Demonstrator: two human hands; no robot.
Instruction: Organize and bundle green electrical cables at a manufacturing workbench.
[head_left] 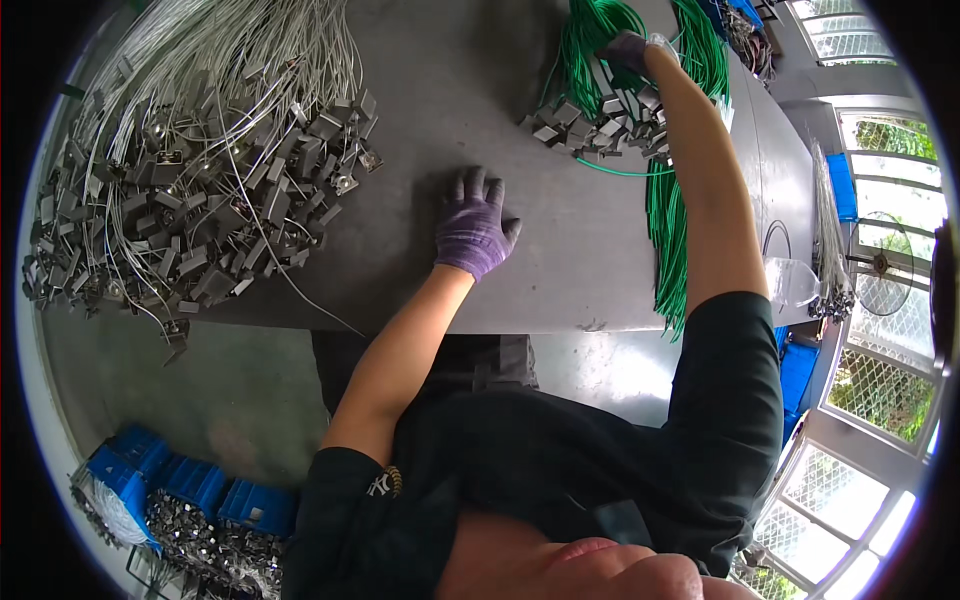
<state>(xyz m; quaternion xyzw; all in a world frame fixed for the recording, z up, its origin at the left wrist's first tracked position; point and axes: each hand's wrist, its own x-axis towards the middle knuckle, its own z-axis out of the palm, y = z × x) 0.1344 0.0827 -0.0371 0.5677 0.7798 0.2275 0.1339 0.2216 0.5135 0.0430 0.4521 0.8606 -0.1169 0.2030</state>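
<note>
My left hand, in a purple glove with grey fingertips, lies palm down on the grey table, fingers outstretched and holding nothing. At the far right my gloved right hand reaches over a bundle of green cables. Its fingers look closed on some of them, though the grip is small and partly hidden. Just below that hand lie several grey metal box-shaped parts at the cable ends. More green cables run down beside my right forearm and hang over the table's near edge.
A large heap of grey metal boxes with pale cables covers the table's left side, one cable trailing over the front edge. Blue bins and a pile of metal parts stand lower left. A fan and barred windows are at right.
</note>
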